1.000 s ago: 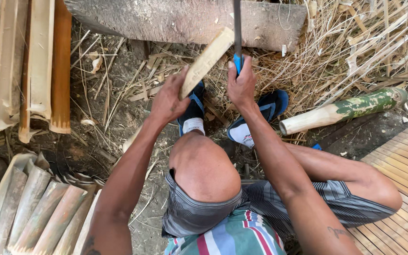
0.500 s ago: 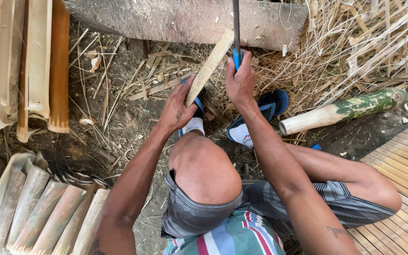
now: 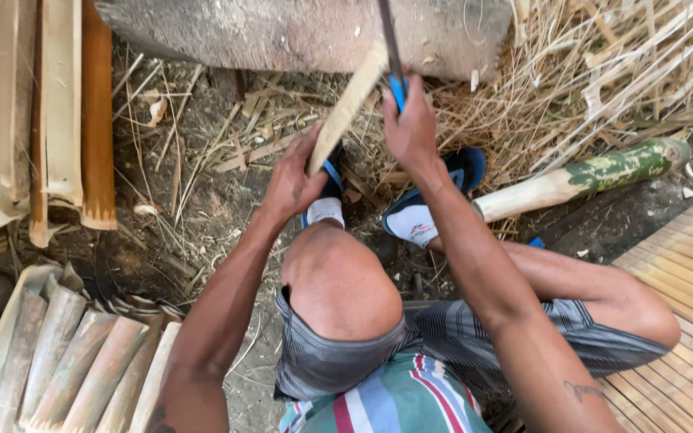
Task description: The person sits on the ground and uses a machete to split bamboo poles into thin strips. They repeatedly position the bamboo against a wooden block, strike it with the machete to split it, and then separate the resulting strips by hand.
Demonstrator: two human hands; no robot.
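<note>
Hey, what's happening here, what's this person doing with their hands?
A seated person is working bamboo over littered ground. The left hand grips the lower end of a pale flat bamboo strip tilted up toward a grey wooden block. The right hand holds a blue-handled blade against the strip's upper end. Split bamboo slats lie to the left.

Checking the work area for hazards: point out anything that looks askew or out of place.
The ground is littered with bamboo scraps. One green culm lies loose and askew beside the feet. Otherwise the split slats are stacked neatly.
</note>
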